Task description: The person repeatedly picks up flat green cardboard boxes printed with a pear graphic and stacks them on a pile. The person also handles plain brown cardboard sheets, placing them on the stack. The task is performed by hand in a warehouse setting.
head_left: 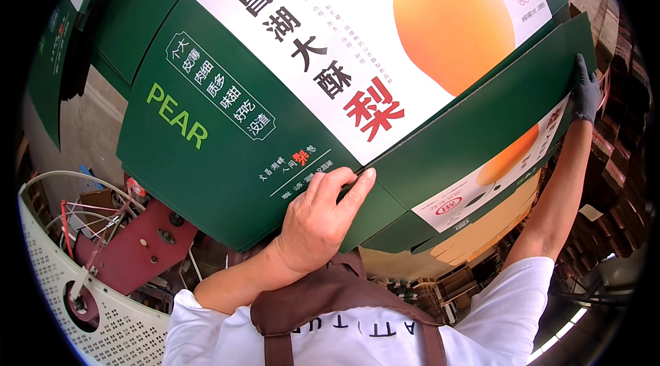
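A large flat green-and-white cardboard fruit box (330, 70), printed with an orange pear picture, fills the upper view, its long axis running from lower left up to upper right. The bare left hand (320, 218) grips its near edge, fingers curled over it. The grey-gloved right hand (586, 94) clasps the far right corner.

**Both arms up**

Our left hand (317, 218) is bare, wrist bent back, fingers curled and thumb pressed flat along an edge. Our right arm stretches far out and up, nearly straight, and our right hand (586, 94) wears a dark glove, its fingers pinched closed at the far corner.
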Motion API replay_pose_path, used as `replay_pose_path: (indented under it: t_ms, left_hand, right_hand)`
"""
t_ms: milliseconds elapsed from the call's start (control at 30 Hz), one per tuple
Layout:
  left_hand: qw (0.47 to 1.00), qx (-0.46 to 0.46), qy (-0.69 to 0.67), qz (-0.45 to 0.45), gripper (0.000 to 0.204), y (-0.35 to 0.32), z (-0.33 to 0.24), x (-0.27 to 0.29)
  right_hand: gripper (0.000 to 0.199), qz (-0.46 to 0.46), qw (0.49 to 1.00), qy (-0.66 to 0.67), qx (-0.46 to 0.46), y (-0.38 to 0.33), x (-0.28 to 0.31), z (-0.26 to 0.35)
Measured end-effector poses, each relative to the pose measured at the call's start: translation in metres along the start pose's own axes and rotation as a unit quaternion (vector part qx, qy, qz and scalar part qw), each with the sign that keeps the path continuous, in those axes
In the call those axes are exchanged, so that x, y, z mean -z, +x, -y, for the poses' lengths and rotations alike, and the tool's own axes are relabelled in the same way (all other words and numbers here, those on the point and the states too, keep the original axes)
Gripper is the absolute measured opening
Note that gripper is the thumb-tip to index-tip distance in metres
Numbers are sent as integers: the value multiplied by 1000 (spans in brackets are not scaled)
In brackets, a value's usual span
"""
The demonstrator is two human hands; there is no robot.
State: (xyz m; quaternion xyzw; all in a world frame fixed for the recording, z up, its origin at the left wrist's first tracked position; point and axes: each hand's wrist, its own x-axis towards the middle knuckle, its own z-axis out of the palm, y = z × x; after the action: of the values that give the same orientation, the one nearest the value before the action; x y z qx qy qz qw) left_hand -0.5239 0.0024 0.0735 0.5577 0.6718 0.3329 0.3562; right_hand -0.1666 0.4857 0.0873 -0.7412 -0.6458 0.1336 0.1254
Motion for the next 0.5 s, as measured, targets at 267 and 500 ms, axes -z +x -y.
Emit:
replay_pose_path:
  t_ms: [267, 500]
  left_hand:
    - [1000, 16, -5, 12, 50, 1, 0, -1]
    - [999, 23, -23, 25, 48, 2, 3, 2]
  right_hand:
    - [60, 15, 996, 90, 11, -8, -5, 11]
    - [56, 3, 997, 72, 24, -9, -2, 9]
